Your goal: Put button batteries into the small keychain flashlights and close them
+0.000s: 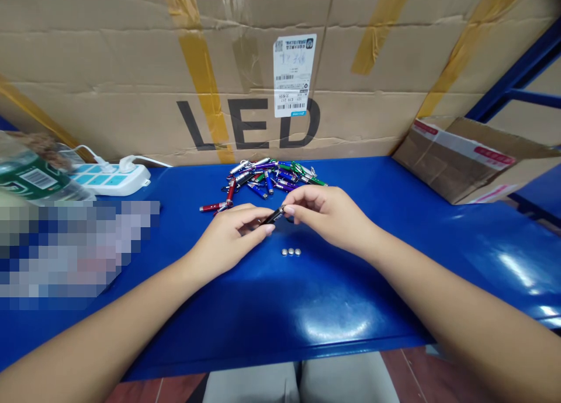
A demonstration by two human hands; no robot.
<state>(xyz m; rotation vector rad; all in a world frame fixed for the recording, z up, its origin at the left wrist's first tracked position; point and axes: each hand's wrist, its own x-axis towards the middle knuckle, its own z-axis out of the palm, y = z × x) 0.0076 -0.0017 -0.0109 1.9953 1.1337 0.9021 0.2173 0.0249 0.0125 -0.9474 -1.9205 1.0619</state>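
Note:
My left hand (pixel 234 233) is closed around the body of a small black penlight (pixel 274 216), which it holds tilted above the blue table. At the penlight's upper right end, the thumb and fingertips of my right hand (pixel 324 213) pinch the tip. Three silver button cells (pixel 291 252) lie in a short row on the table just below the hands. Behind the hands is a loose pile of small metal penlights (pixel 267 178) in blue, red, green, purple and silver, some with clips or rings. Fingers partly hide the black penlight.
A white power strip (pixel 114 178) with plugs and a bottle with a green label (pixel 33 172) stand at the left. An open cardboard box (pixel 456 157) sits at the right. A large carton (pixel 144 58) marked LED walls off the back of the blue table (pixel 245 333).

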